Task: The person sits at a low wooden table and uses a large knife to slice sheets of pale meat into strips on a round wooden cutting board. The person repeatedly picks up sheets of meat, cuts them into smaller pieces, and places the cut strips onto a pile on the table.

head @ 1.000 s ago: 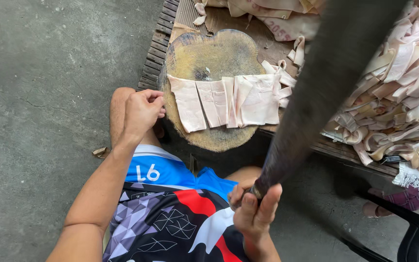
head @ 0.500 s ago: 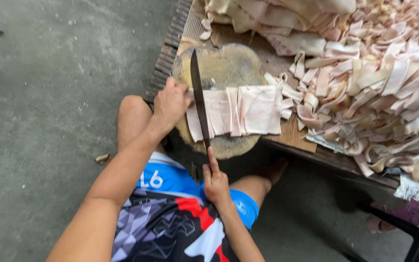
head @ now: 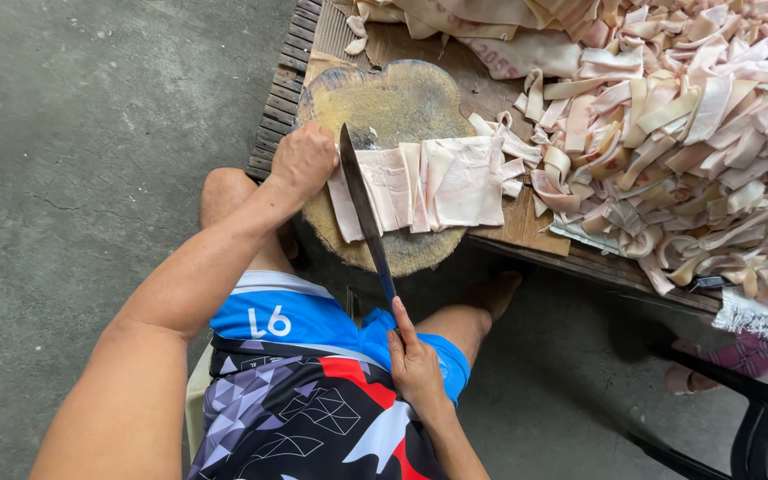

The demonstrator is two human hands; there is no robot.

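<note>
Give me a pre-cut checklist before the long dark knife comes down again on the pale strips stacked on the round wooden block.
1. Left hand clear of the blade's edge: not ok, knuckles lie right beside the long dark knife.
2. Right hand grips the handle: ok.
3. Pale flat strips lie stacked on the round wooden chopping block: ok.
4. Blade crosses the strips' left end: ok.
5. Blade sharpness: cannot tell.
</note>
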